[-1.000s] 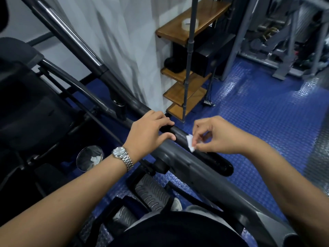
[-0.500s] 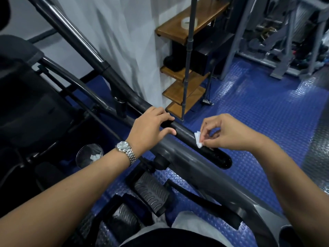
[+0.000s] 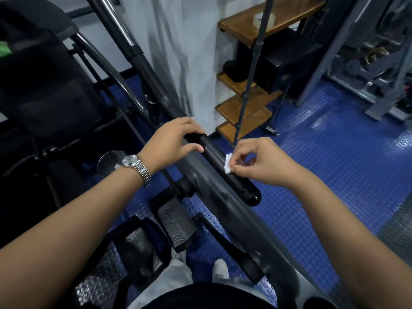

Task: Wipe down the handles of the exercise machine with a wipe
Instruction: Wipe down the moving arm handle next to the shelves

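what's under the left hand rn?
The left hand grips the black handle, fingers over its top, thumb on the near side. The stretch beneath the palm is covered. The wipe is elsewhere: the right hand pinches it further down the handle.

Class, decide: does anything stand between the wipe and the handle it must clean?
Nothing visible. The right hand pinches the wipe right at the handle; the left hand grips the handle further up, covering only that stretch.

free room right of the handle (image 3: 243, 186); grey frame (image 3: 207, 182) hugs its left.
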Action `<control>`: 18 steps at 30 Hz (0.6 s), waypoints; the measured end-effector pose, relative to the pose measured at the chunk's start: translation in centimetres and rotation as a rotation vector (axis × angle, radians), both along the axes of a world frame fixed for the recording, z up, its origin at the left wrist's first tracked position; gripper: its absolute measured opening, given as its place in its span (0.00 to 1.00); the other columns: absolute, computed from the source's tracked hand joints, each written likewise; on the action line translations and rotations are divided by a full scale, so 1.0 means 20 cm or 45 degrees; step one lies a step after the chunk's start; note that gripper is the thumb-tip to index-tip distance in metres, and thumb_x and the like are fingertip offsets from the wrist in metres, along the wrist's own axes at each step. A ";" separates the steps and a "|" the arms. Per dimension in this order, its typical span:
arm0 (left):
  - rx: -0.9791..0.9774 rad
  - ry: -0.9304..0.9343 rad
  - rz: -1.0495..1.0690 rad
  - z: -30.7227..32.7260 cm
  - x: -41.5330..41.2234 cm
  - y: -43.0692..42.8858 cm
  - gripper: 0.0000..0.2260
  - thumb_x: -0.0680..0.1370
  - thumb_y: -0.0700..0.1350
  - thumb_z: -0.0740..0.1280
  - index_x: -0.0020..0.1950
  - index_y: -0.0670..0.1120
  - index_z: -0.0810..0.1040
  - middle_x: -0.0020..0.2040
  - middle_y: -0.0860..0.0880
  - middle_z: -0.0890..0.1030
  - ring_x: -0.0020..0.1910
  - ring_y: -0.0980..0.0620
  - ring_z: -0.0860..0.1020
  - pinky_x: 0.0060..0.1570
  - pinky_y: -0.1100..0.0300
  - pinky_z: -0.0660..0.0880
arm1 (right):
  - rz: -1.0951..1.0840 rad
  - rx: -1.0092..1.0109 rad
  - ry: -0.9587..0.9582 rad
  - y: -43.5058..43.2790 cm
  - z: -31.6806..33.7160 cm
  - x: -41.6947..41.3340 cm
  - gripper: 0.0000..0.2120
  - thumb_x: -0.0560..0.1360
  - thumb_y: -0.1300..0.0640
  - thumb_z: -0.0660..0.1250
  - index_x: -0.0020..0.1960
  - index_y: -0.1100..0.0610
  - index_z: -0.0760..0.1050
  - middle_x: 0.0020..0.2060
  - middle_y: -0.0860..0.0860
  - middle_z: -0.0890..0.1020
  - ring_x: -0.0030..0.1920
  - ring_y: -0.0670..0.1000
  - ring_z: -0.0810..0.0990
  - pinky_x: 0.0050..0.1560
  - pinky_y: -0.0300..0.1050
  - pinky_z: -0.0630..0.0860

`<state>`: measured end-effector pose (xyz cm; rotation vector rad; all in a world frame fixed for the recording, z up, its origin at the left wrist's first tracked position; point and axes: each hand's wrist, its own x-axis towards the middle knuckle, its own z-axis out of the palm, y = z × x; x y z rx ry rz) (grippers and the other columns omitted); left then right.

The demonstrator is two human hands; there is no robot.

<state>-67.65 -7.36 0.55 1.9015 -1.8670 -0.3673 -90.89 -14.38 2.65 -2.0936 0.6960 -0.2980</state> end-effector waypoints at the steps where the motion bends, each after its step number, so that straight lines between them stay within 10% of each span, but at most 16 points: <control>1: 0.006 -0.009 0.021 0.00 -0.01 0.01 0.21 0.71 0.55 0.72 0.62 0.52 0.78 0.64 0.54 0.75 0.69 0.58 0.66 0.68 0.53 0.65 | 0.002 -0.021 -0.037 -0.01 -0.01 0.02 0.05 0.69 0.65 0.74 0.38 0.55 0.83 0.36 0.51 0.81 0.38 0.49 0.79 0.38 0.40 0.77; 18: 0.081 -0.086 0.194 0.03 -0.13 0.03 0.24 0.71 0.51 0.73 0.66 0.50 0.74 0.70 0.52 0.71 0.72 0.58 0.61 0.71 0.52 0.62 | 0.147 0.114 -0.171 -0.08 -0.10 -0.12 0.06 0.69 0.65 0.75 0.37 0.56 0.84 0.35 0.50 0.82 0.37 0.50 0.80 0.37 0.38 0.76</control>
